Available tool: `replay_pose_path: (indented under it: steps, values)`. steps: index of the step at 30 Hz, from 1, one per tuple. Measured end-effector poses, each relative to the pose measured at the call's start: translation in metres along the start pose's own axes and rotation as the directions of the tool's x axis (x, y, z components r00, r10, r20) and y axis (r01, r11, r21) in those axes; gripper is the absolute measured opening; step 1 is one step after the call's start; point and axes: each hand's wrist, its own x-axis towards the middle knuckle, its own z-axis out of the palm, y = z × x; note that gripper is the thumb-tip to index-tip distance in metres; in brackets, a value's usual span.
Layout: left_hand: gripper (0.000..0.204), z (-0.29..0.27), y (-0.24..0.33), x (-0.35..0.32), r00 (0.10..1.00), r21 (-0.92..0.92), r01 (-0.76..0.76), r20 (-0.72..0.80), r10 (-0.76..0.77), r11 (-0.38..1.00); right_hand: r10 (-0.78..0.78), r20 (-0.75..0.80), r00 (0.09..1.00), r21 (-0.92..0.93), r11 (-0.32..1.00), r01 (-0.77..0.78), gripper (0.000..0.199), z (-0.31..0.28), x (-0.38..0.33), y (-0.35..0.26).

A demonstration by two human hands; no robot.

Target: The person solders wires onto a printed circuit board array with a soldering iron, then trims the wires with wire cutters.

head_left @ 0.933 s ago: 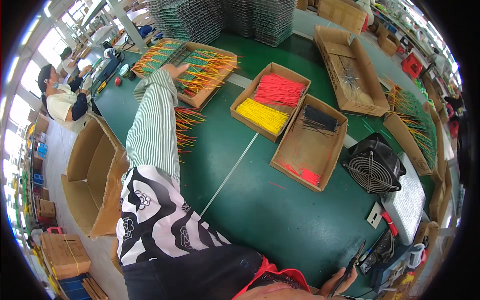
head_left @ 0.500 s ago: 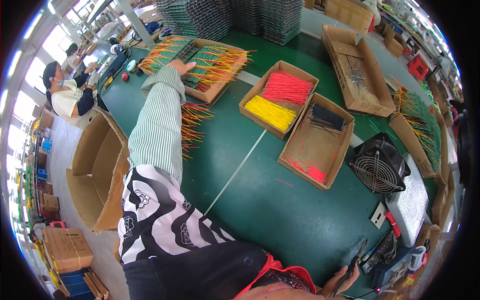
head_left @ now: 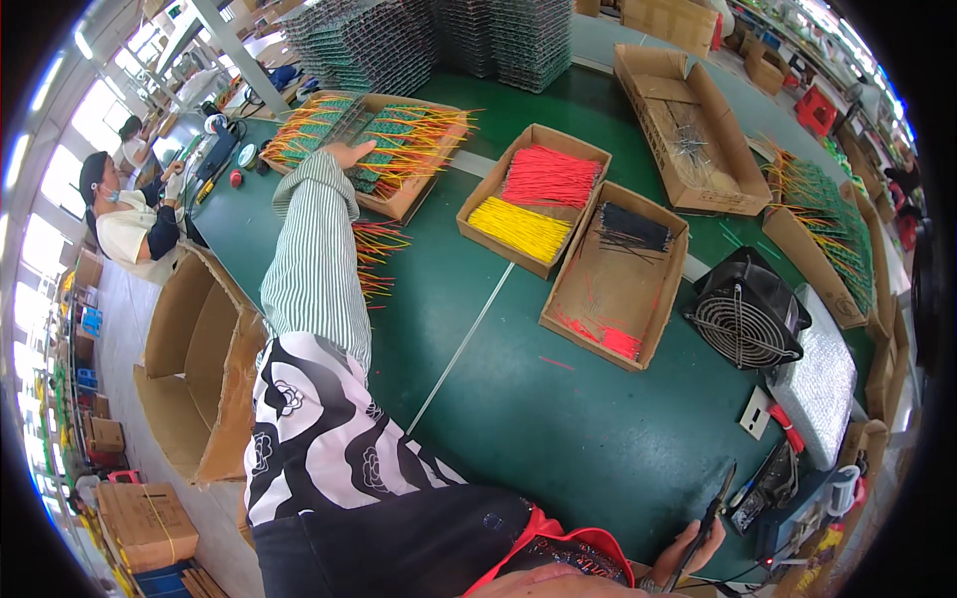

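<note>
My left hand (head_left: 349, 154) is stretched far out over a cardboard box (head_left: 404, 204) of green circuit boards (head_left: 392, 149) with orange and yellow wires. It closes on the near end of a grey slotted frame (head_left: 349, 122) lying across the boards. The thumb points right; most of the other fingers are hidden. At the lower right, my right hand (head_left: 688, 548) grips a black soldering iron (head_left: 708, 518), its tip pointing up and away from me.
A box of red and yellow wires (head_left: 478, 231) and a box of black and red wires (head_left: 608, 289) stand mid-table. A black fan (head_left: 746, 309) stands right. Stacked grid-like panels (head_left: 364, 45) rise at the back. A co-worker (head_left: 130, 214) sits left, beyond an open carton (head_left: 194, 364).
The whole view has shifted slightly, so the boxes sit a little lower and further left. My left hand stays at the board box, and the right keeps hold of the soldering iron.
</note>
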Motion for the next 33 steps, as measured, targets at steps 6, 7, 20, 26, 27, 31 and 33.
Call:
replay_pose_path:
  steps: [6,7,20,26,27,31,33]
  values:
    - [0.103,0.001,0.011,-0.001,1.000,0.016,-0.010,0.024,0.009,1.000,-0.058,-0.020,0.998,-0.013,0.998,0.058,0.032,-0.003,-0.002,-0.010]
    - [0.103,0.000,0.007,0.002,1.000,0.008,-0.008,0.021,0.008,1.000,-0.058,-0.019,0.998,-0.009,0.998,0.058,0.032,-0.002,-0.002,-0.007]
    - [0.108,0.000,0.000,0.016,1.000,-0.031,0.010,0.025,-0.009,0.999,0.014,0.019,1.000,0.004,1.000,-0.014,0.035,0.001,-0.002,0.003]
    - [0.103,-0.005,0.012,-0.010,1.000,-0.104,-0.012,-0.030,0.009,0.995,0.065,0.025,0.998,0.024,0.998,-0.066,0.034,-0.002,-0.004,0.007]
    - [0.102,-0.005,0.011,-0.009,0.999,-0.105,-0.011,-0.037,0.007,0.994,0.128,0.045,0.991,0.048,0.990,-0.130,0.034,-0.002,-0.004,0.009]
    - [0.100,-0.006,0.011,-0.009,0.986,-0.192,0.010,-0.159,-0.041,0.981,0.084,0.026,0.996,0.074,0.994,-0.086,0.033,0.001,-0.002,0.003]
    - [0.094,-0.011,0.017,-0.018,0.982,-0.288,0.014,-0.176,-0.068,0.958,0.105,0.014,0.994,0.038,0.994,-0.106,0.033,0.000,-0.002,0.005]
